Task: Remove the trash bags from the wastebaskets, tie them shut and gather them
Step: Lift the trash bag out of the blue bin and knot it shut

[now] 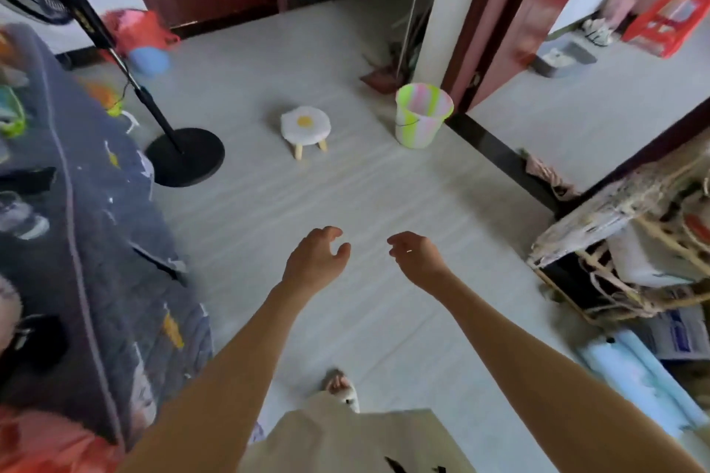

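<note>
A wastebasket [420, 115] lined with a striped green, pink and white trash bag stands on the floor by the door frame, far ahead and right of centre. A blue wastebasket [149, 59] with a red bag [140, 27] behind it sits at the far left wall. My left hand [317, 261] and my right hand [417, 255] are stretched out over bare floor, well short of the striped basket. Both hands hold nothing, with fingers loosely curled and apart.
A small egg-patterned stool [305, 127] stands mid-floor. A fan stand with a round black base [184, 155] is on the left beside a bed with a dark quilt [77, 223]. A cluttered wooden shelf [634, 242] is on the right. An open doorway [576, 88] lies beyond the basket.
</note>
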`<action>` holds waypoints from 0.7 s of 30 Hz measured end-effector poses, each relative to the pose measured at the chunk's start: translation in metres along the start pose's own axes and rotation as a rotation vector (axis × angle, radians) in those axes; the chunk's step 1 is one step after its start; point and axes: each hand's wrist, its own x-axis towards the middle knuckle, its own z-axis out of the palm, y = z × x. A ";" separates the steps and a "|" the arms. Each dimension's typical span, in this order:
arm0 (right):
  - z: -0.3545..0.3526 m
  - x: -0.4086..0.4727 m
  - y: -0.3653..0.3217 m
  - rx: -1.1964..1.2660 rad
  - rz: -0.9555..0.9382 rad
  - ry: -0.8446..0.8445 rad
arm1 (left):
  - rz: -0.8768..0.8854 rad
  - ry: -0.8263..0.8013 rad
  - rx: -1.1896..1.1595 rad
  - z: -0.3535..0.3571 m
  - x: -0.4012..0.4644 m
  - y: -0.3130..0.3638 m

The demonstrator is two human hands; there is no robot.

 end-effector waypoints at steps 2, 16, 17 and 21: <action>-0.007 0.053 -0.037 -0.005 -0.016 -0.007 | -0.021 0.019 -0.002 -0.029 0.054 0.002; 0.014 0.463 -0.292 -0.140 -0.195 -0.195 | -0.163 0.144 0.000 -0.224 0.450 -0.025; 0.020 0.500 -0.328 -0.152 -0.226 -0.233 | -0.188 0.177 -0.013 -0.253 0.484 -0.032; 0.052 0.593 -0.420 -0.163 -0.273 -0.313 | -0.300 0.250 -0.034 -0.327 0.567 -0.060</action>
